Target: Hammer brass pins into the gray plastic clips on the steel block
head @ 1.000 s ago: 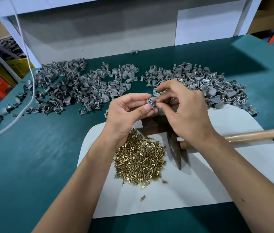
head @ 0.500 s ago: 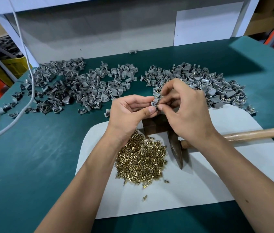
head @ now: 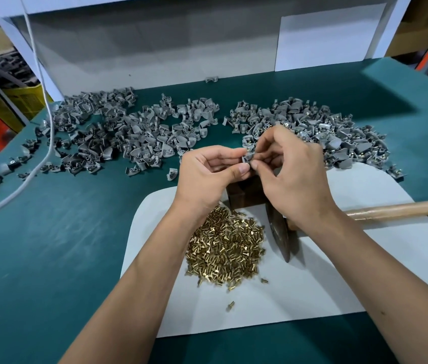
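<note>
Together, left hand (head: 209, 177) and right hand (head: 290, 177) pinching gray clip (head: 247, 159), above steel block (head: 244, 197)

The steel block (head: 244, 195) is mostly hidden under the two hands. The right hand (head: 290, 179) covers the hammer head's (head: 280, 232) upper part, and the wooden handle (head: 402, 208) is cut off by the right edge. Whether a pin sits in the pinched gray clip (head: 247, 159) is too small to tell.

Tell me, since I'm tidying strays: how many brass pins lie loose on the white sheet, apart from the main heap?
3: one nearest the person, one off the heap's right edge, one below its lower edge. Others at the brass pin heap's fringe are hard to separate.
</note>
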Available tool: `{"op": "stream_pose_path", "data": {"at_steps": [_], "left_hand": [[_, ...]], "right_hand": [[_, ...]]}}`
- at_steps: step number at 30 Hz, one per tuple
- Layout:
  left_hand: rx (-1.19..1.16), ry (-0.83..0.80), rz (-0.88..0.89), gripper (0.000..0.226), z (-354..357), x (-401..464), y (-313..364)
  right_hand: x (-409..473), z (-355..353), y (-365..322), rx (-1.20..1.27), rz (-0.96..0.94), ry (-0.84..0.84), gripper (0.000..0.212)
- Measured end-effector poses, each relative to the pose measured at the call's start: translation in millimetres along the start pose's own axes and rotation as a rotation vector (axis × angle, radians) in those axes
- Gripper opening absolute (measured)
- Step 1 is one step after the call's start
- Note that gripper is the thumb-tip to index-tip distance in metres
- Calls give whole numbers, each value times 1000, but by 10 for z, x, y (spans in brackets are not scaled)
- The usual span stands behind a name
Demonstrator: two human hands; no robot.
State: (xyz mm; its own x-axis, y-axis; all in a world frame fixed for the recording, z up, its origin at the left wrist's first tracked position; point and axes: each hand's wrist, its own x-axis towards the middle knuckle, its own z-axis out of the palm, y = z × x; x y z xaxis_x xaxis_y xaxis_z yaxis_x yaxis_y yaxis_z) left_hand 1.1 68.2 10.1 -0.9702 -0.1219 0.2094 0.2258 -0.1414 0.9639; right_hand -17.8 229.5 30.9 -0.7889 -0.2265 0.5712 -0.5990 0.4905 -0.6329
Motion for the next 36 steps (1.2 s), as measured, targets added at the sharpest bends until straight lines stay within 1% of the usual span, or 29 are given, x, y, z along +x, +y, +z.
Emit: {"op": "stream_pose_path", "data": {"at_steps": [3,7,13,17,20,22,28,32,36], "left_hand": [[-47,20,-25,27,-13,-6,0],[-84,15,-48,27,-33,-7,2],[-75,-3,-63,24,-32,-6,18],[-5,17,-29,21,-6,-24,36],[184,42,94,33,17,-33,32],[247,57,138,38,29,-35,18],[210,95,141,27,72,-40,-14],[159,131,97,23,83,-33,-19],[152,159,71,22,126,-46,-8]], "right_hand": [[-1,5,9,24,-36,0,17],[5,-6,50,35,-57,-10,18],[0,1,74,-90,-144,45,12],[21,-20,94,-113,-109,37,8],[34,-33,105,-98,-57,31,9],[33,-29,99,-78,-31,17,8],[11,5,57,-26,-3,25,9],[-4,29,23,-49,-6,31,9],[-15,43,-14,-78,2,76,8]]}}
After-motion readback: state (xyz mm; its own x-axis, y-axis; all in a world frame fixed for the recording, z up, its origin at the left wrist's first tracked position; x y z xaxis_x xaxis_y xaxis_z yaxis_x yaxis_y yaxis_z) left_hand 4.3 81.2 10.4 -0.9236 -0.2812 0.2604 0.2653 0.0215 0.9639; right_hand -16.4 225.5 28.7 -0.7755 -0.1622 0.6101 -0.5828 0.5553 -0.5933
